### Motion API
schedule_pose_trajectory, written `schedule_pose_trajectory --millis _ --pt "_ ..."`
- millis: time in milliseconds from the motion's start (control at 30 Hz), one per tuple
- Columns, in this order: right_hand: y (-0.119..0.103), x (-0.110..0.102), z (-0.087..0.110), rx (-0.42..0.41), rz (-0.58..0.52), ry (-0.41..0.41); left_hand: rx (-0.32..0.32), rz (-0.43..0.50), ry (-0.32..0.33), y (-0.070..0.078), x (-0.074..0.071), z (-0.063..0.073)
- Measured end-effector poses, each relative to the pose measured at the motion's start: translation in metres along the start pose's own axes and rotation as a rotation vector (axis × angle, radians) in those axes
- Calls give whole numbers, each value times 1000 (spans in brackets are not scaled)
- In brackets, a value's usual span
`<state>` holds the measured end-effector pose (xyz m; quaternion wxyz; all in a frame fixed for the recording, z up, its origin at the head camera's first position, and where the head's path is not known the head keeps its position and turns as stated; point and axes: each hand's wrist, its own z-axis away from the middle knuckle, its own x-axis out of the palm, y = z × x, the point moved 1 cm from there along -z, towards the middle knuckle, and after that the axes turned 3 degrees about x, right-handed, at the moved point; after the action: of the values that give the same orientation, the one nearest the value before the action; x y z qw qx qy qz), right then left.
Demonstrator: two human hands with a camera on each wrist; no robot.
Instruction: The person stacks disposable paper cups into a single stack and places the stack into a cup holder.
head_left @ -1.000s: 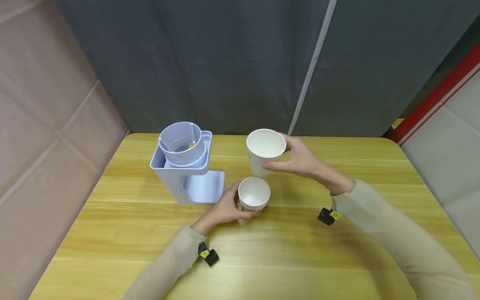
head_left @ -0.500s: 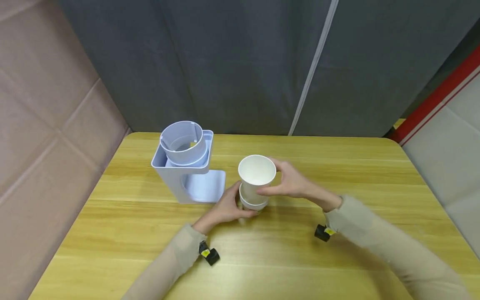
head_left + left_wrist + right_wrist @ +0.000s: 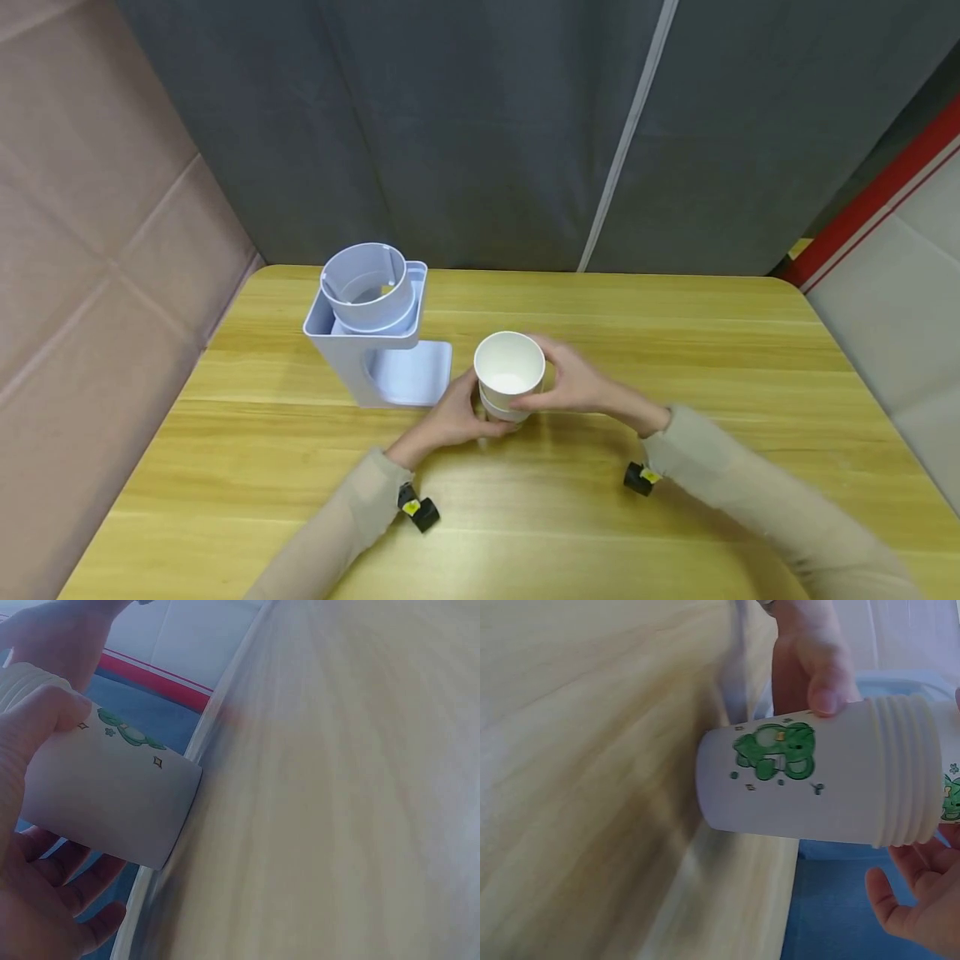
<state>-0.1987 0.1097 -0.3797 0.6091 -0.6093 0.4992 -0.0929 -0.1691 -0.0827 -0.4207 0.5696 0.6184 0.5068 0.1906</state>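
Observation:
A stack of nested white paper cups (image 3: 802, 780) stands upright on the table, printed with a green cartoon animal; several rims show at its top. My left hand (image 3: 455, 417) holds this stack from the left, thumb on the near side, and the left wrist view shows its cup wall (image 3: 112, 795). Directly above, my right hand (image 3: 573, 382) grips another white paper cup (image 3: 510, 367) by its sides, its lower part inside the stack's mouth. Only a bit of that upper cup (image 3: 950, 796) shows in the right wrist view, beside the right hand's fingers (image 3: 922, 900).
A pale lavender plastic stand (image 3: 347, 367) sits left of the cups, with a round open ring (image 3: 367, 312) on top and a flat base plate (image 3: 420, 372). The wooden table (image 3: 645, 533) ends at a grey curtain (image 3: 450, 133) behind; padded walls flank both sides.
My right hand has brought its paper cup left and down, from beside and above the stack into its mouth. My left hand has stayed on the stack.

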Motion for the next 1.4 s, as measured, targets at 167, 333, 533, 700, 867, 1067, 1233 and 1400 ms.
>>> schedule_pose_trajectory --millis 167,333,533,700,867,1067,1233,1400 --pt "7 4 2 -22 -5 -3 14 12 5 2 0 0" --pt "12 8 5 -43 -35 -6 53 19 16 -1 1 1" --pt "15 11 7 -28 -68 -5 64 24 25 -1 1 1" --pt "15 11 9 0 -38 -2 43 3 18 0 1 1" --pt "16 10 10 -4 -6 2 12 13 2 1 -1 1" --pt "16 10 11 3 -15 3 -2 34 4 2 -1 1" --pt "16 11 10 10 -26 3 -18 37 6 3 0 0" --pt "18 11 10 11 -29 -3 -14 54 12 -16 3 -1"
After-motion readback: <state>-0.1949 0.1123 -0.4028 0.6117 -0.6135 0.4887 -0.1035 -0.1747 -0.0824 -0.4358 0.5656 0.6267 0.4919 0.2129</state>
